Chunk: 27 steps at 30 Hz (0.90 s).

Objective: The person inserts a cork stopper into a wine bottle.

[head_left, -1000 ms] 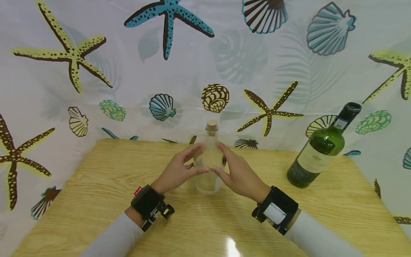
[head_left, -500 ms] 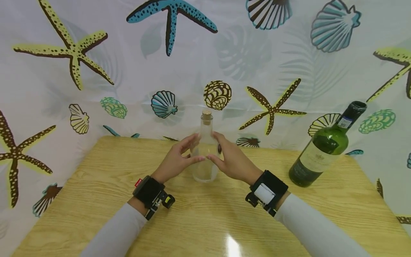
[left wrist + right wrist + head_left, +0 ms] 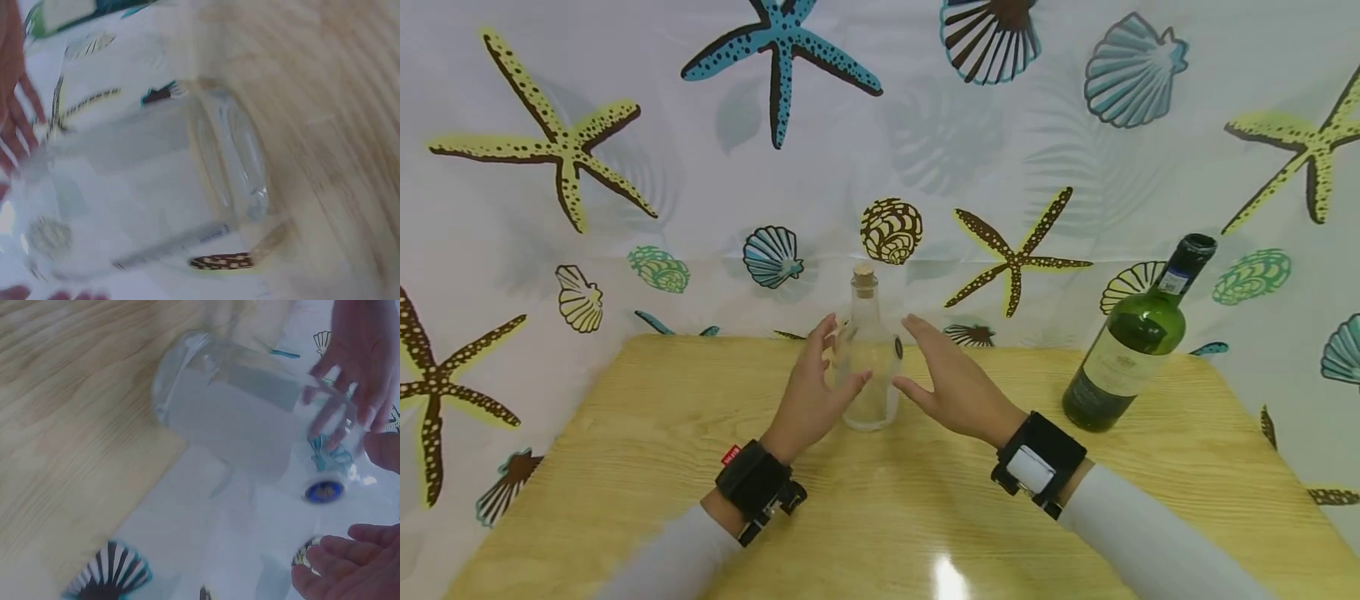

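A clear glass bottle [image 3: 871, 392] with a cork stopper [image 3: 864, 272] stands upright toward the back of the table. A small round dark badge [image 3: 898, 347] sits on its right shoulder and looks blue in the right wrist view [image 3: 324, 491]. To the left of the bottle is my left hand [image 3: 808, 396], fingers spread, its fingertips and thumb overlapping the glass in the head view. On the other side, my right hand [image 3: 958, 383] is held with thumb and fingers apart, a gap between it and the glass.
A green wine bottle [image 3: 1126, 350] with a pale label stands at the right of the wooden table [image 3: 662, 467]. Behind the table hangs a white cloth [image 3: 827, 192] printed with starfish and shells.
The glass bottle has shifted back and slightly left on the table. Both hands, earlier round it with thumbs nearly meeting, have since spread apart, the right one away from the glass.
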Each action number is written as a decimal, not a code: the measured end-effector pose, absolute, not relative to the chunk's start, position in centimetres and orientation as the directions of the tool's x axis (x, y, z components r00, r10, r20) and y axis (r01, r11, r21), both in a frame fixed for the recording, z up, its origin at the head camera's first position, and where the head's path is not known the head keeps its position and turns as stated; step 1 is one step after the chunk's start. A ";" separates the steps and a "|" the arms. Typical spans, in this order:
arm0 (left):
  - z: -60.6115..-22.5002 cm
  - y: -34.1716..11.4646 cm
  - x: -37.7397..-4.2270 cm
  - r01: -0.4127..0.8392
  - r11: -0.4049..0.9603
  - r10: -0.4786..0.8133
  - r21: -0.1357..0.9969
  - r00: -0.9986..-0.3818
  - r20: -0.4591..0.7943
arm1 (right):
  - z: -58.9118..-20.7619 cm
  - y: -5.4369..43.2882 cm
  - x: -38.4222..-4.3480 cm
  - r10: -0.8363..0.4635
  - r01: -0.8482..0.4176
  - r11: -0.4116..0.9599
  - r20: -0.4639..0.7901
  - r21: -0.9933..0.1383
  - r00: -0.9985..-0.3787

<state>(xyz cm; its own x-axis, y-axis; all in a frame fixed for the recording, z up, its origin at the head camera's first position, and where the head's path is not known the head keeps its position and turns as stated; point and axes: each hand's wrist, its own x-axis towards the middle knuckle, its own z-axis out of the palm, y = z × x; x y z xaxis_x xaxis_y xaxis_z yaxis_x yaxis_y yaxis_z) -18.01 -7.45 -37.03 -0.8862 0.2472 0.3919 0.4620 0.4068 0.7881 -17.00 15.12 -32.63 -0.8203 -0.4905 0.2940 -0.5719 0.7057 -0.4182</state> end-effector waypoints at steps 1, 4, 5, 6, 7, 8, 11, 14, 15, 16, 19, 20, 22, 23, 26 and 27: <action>-37.0 -6.8 -17.4 0.523 0.436 0.226 0.732 -0.851 0.474 | -32.6 15.9 -16.6 -0.481 -0.577 0.714 0.321 -0.397 -0.816; -36.6 -4.7 -16.0 0.685 0.504 0.215 0.526 -0.689 0.692 | -32.2 18.4 -15.7 -0.444 -0.585 0.739 0.411 -0.335 -0.796; -36.3 -4.0 -15.6 0.720 0.507 0.225 0.474 -0.642 0.733 | -31.8 19.2 -15.3 -0.436 -0.593 0.743 0.447 -0.312 -0.781; -36.1 -3.2 -15.4 0.745 0.502 0.242 0.439 -0.608 0.756 | -31.5 20.0 -15.1 -0.425 -0.597 0.748 0.481 -0.292 -0.767; -35.8 -2.4 -15.2 0.761 0.495 0.261 0.420 -0.591 0.764 | -31.1 20.7 -14.8 -0.414 -0.601 0.751 0.513 -0.274 -0.752; -35.6 -1.7 -15.1 0.773 0.480 0.280 0.415 -0.583 0.762 | -30.8 21.4 -14.5 -0.403 -0.602 0.755 0.542 -0.258 -0.737; -35.3 0.7 -15.4 0.787 0.430 0.333 0.443 -0.594 0.732 | -30.0 23.5 -13.8 -0.360 -0.602 0.769 0.631 -0.216 -0.687; -35.2 2.9 -16.3 0.776 0.377 0.383 0.506 -0.628 0.678 | -29.8 25.2 -13.5 -0.311 -0.585 0.791 0.706 -0.179 -0.636; -35.2 3.7 -16.7 0.768 0.361 0.400 0.529 -0.640 0.656 | -29.8 25.7 -13.5 -0.292 -0.580 0.797 0.732 -0.170 -0.616; -35.2 4.5 -17.0 0.754 0.351 0.418 0.555 -0.657 0.628 | -29.9 26.2 -13.4 -0.274 -0.575 0.802 0.757 -0.161 -0.594; -35.2 7.1 -18.0 0.705 0.327 0.478 0.629 -0.698 0.533 | -30.2 27.8 -13.4 -0.208 -0.554 0.818 0.817 -0.155 -0.537; -35.1 8.1 -18.2 0.690 0.321 0.500 0.649 -0.705 0.503 | -30.4 28.4 -13.4 -0.182 -0.548 0.821 0.833 -0.164 -0.522; -35.0 10.0 -18.5 0.656 0.313 0.545 0.687 -0.716 0.436 | -30.8 29.5 -13.4 -0.123 -0.530 0.825 0.854 -0.195 -0.506; -35.0 10.9 -18.6 0.638 0.299 0.565 0.710 -0.718 0.407 | -31.0 30.0 -13.5 -0.090 -0.517 0.828 0.858 -0.218 -0.506; -34.9 13.7 -19.0 0.572 0.253 0.607 0.780 -0.722 0.333 | -31.6 31.4 -13.6 0.018 -0.465 0.829 0.845 -0.311 -0.534; -34.9 14.5 -19.1 0.549 0.241 0.616 0.800 -0.724 0.311 | -31.8 31.8 -13.6 0.058 -0.448 0.820 0.831 -0.356 -0.553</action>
